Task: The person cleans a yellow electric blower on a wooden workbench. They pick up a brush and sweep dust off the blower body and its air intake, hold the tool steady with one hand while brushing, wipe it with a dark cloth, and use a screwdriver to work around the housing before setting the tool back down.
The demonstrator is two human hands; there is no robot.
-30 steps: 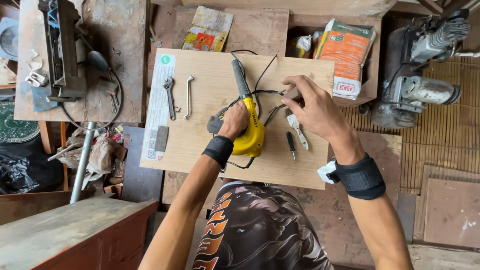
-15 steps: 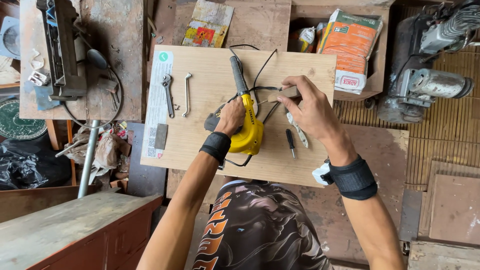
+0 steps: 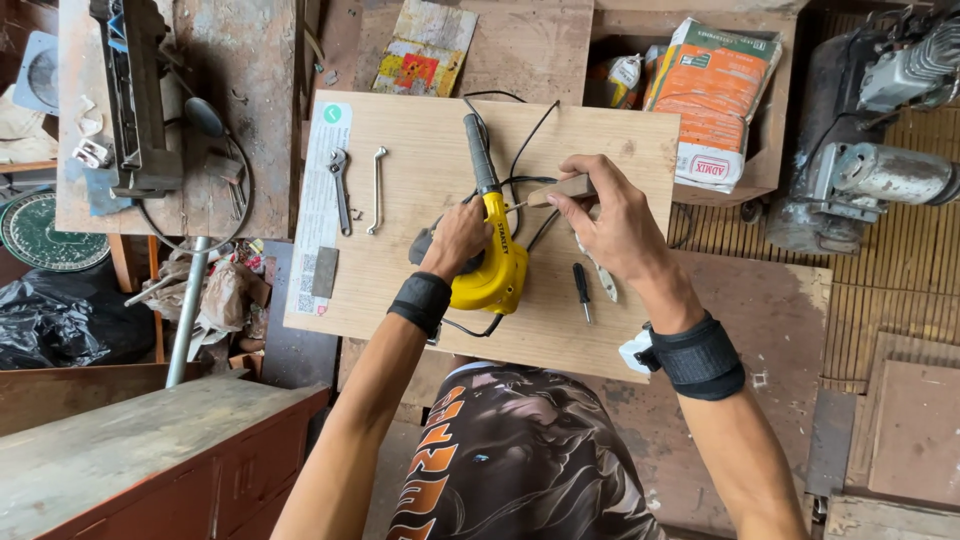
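The left hand (image 3: 458,238) is gripping the body of a yellow blower (image 3: 493,262) that is lying near the middle of a plywood board (image 3: 420,290), its fingers wrapped over the tool's left side so that the tips are hidden beneath it. The blower's black nozzle (image 3: 478,152) is pointing toward twelve o'clock, and its black cord (image 3: 530,135) is looping out across the board toward one o'clock. The right hand (image 3: 612,222) is sitting at three o'clock from the blower, just beside it, with thumb and fingers pinching a small tan wooden block (image 3: 566,188) whose near end is pointing back at the yellow housing. Whether the block is touching the blower is hard to tell. A black-handled screwdriver (image 3: 581,288) is lying on the board at four o'clock from the blower, and pliers (image 3: 604,282) are lying partly under the right wrist. At nine o'clock, well apart from the hands, an adjustable wrench (image 3: 341,187) and a bent metal key (image 3: 376,188) are resting side by side. An orange bag (image 3: 716,100) is standing beyond the board at two o'clock.
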